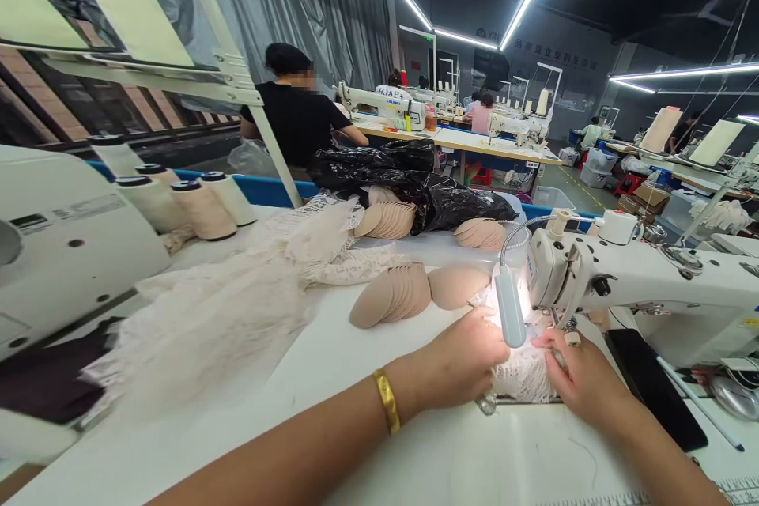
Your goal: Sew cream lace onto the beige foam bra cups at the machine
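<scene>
White lace fabric lies under the needle area of a white sewing machine, brightly lit by a small clip lamp on a bendy neck. My left hand is closed, its fingers curled on the lace at the left of the needle; the lamp head hides part of them. At the right of the needle, my right hand pinches the lace between thumb and fingers. Beyond my left hand, a fanned stack of beige bra cups rests on the table beside one single cup.
A heap of cream lace spreads over the left of the table. Thread cones stand behind it, near another machine. A black plastic bag lies at the back. A phone and a pen sit right of my hand.
</scene>
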Action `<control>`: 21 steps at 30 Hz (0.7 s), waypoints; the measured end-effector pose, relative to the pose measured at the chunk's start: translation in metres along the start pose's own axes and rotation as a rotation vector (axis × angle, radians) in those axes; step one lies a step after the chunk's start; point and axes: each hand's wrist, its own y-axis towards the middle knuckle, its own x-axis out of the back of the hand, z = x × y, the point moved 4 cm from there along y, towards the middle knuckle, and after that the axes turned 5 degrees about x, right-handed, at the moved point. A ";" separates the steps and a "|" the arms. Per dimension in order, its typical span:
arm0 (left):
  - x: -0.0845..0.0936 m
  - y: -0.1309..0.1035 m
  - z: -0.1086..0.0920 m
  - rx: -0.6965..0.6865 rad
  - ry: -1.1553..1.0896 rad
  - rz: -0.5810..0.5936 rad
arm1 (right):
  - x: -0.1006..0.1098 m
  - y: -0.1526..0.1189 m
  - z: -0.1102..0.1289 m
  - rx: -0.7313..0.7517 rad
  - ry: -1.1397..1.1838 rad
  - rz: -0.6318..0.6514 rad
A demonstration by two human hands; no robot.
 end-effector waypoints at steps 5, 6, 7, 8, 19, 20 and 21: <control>0.006 -0.001 -0.003 0.131 -0.080 0.034 | 0.005 -0.005 0.026 0.237 -0.072 -0.073; 0.008 0.000 -0.005 0.155 -0.111 0.032 | 0.006 -0.006 0.034 0.298 -0.053 -0.071; 0.009 0.001 -0.008 0.163 -0.159 0.041 | 0.007 -0.006 0.041 0.353 -0.034 -0.065; 0.011 0.001 -0.010 0.160 -0.220 0.063 | 0.007 -0.006 0.045 0.394 -0.026 -0.066; 0.021 -0.006 -0.017 0.284 -0.103 0.355 | -0.008 -0.001 0.022 0.283 -0.257 -0.061; 0.020 -0.004 -0.018 0.284 -0.101 0.350 | -0.008 -0.001 0.022 0.282 -0.237 -0.042; 0.021 -0.003 -0.018 0.260 -0.117 0.337 | -0.008 -0.001 0.023 0.274 -0.215 -0.011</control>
